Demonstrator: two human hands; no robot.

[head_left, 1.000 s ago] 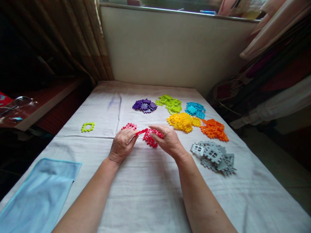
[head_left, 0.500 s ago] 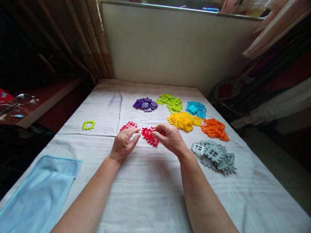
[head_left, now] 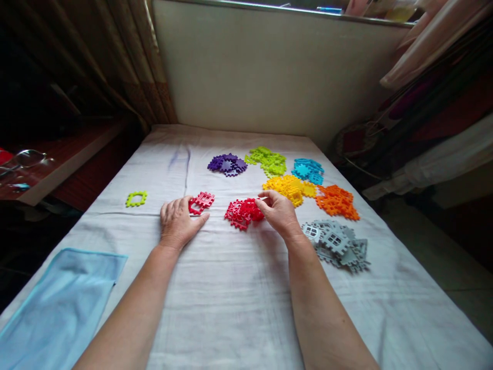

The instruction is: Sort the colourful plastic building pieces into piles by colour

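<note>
My left hand (head_left: 179, 220) lies low over the cloth, fingers extended and thumb apart, with its fingertips by a small group of red interlocking building tiles (head_left: 205, 199). A larger pile of red tiles (head_left: 239, 211) lies to the right of that group. At the right edge of this pile, my right hand (head_left: 280, 211) has thumb and forefinger closed on a red building tile, which the fingers partly hide. A single yellow-green square frame tile (head_left: 136, 199) sits apart at the left.
Tile piles lie beyond and to the right: purple (head_left: 227, 164), yellow-green (head_left: 268, 162), blue (head_left: 308, 170), yellow (head_left: 288, 188), orange (head_left: 338, 201) and grey (head_left: 339, 243). A light blue cloth bag (head_left: 65, 303) lies front left. A pale sheet (head_left: 231, 308) covers the surface, with a wall panel (head_left: 246, 72) behind.
My left hand has moved left, away from the red pile, uncovering the smaller red group. My right hand has shifted slightly right, to the pile's edge. The view has shifted a little.
</note>
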